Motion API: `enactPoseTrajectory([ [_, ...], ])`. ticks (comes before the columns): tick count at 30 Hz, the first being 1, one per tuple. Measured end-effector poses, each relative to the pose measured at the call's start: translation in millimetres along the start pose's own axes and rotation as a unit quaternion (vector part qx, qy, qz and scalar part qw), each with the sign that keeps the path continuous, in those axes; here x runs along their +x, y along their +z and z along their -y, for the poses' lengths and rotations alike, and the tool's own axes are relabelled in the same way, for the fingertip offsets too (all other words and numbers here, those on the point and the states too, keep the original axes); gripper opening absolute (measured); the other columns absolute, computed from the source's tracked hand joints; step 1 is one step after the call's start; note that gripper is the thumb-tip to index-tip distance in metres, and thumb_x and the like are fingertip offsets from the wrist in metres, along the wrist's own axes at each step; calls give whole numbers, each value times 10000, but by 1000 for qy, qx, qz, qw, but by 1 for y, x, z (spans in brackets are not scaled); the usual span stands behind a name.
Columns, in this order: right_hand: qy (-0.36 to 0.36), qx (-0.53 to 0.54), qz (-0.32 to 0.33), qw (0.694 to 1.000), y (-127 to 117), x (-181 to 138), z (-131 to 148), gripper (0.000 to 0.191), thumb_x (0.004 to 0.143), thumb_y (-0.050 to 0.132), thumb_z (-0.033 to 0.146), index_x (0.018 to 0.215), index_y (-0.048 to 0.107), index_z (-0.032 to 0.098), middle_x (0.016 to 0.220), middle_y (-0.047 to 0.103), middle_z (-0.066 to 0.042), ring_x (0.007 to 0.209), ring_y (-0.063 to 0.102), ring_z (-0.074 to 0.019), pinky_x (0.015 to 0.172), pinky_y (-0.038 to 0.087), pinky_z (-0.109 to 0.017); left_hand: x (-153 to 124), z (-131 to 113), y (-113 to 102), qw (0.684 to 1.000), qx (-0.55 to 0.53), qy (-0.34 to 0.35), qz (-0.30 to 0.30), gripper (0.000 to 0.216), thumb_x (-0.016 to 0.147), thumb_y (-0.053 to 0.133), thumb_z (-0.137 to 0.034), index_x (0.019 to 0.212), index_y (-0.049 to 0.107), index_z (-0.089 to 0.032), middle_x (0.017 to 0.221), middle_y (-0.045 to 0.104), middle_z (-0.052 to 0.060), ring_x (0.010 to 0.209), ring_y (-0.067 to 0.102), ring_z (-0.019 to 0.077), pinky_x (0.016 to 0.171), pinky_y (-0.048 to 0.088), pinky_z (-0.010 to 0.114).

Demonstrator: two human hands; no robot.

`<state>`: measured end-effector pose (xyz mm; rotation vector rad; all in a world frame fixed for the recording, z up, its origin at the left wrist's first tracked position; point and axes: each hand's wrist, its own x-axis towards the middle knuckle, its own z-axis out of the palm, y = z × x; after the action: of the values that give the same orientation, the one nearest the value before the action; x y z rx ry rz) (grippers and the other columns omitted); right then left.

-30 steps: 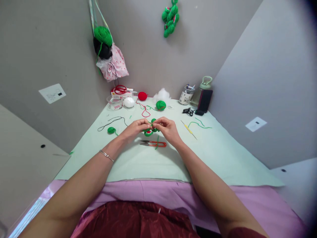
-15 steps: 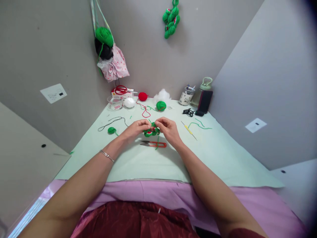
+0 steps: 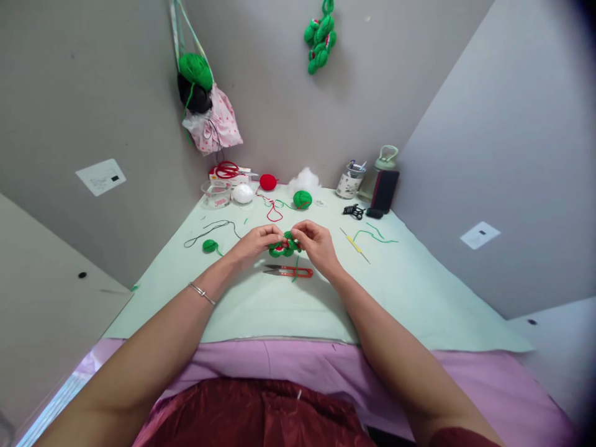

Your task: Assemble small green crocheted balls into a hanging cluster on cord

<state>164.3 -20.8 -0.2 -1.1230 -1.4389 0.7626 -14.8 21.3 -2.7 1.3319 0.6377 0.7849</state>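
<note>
A small green and red crocheted piece (image 3: 284, 246) is held just above the pale green table cover (image 3: 410, 292). My left hand (image 3: 255, 241) pinches its left side with closed fingers. My right hand (image 3: 315, 241) pinches its right side, fingers closed too. A green yarn tail hangs from the piece toward the red thread snips (image 3: 289, 270), which lie on the cover right under my hands. What exactly the fingertips grip within the piece is too small to make out.
On the cover lie a small green yarn ball (image 3: 209, 246), a black cord (image 3: 212, 228), a yellow crochet hook (image 3: 355, 244) and green yarn scraps (image 3: 375, 234). At the back stand yarn balls (image 3: 302, 198), white stuffing (image 3: 303, 180), red scissors (image 3: 227, 169), a jar (image 3: 349, 180) and a bottle (image 3: 384, 162).
My hands have stayed in place. The fingers have shifted slightly on the crocheted piece, turning it a little between them.
</note>
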Motion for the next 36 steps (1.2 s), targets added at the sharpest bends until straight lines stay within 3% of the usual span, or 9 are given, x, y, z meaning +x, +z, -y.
enactPoseTrajectory([
  [5,-14,-45,4,999,1,1,-7,216,816,669,396,756,660,189,707,619,-9,634,510,-133,605,424,-271,1,4,-1,999,27,17,18,186,776,692,-331,791,618,-161,809,649,29,778,579,146,757,418,279],
  [9,-24,-33,-9,999,-6,4,-3,284,885,585,458,873,697,197,918,694,-52,858,616,-177,775,479,-299,0,0,0,999,45,22,19,186,779,682,-342,793,606,-173,777,621,16,707,538,128,690,391,261],
  [12,3,15,39,999,-11,5,0,335,900,563,492,991,705,204,1036,711,-65,990,632,-192,876,476,-317,-1,-3,0,996,82,30,25,222,804,656,-394,779,594,-183,758,617,12,637,484,114,628,351,259],
  [17,86,52,129,986,-9,3,-3,304,828,666,449,978,702,188,926,696,-31,846,615,-159,810,473,-302,-1,-1,-5,985,165,45,-11,310,796,669,-483,762,564,-193,660,543,-22,606,454,115,595,325,258],
  [22,119,111,116,980,-7,3,-5,266,734,747,350,922,677,176,829,647,11,736,584,-114,711,449,-251,1,4,-7,974,213,71,-44,287,779,695,-439,789,549,-193,691,546,-28,608,453,113,594,348,252],
  [28,158,148,94,972,-7,4,-2,267,728,743,338,944,700,187,880,695,-12,775,629,-127,738,486,-265,1,2,-1,974,174,116,-84,271,749,727,-408,788,563,-195,694,527,-32,603,438,109,596,351,251],
  [36,176,153,149,961,-7,3,0,342,703,796,421,949,751,188,884,740,-29,780,649,-144,779,493,-290,3,4,0,962,180,169,-115,242,716,761,-385,746,612,-195,836,571,4,677,485,118,653,389,264],
])
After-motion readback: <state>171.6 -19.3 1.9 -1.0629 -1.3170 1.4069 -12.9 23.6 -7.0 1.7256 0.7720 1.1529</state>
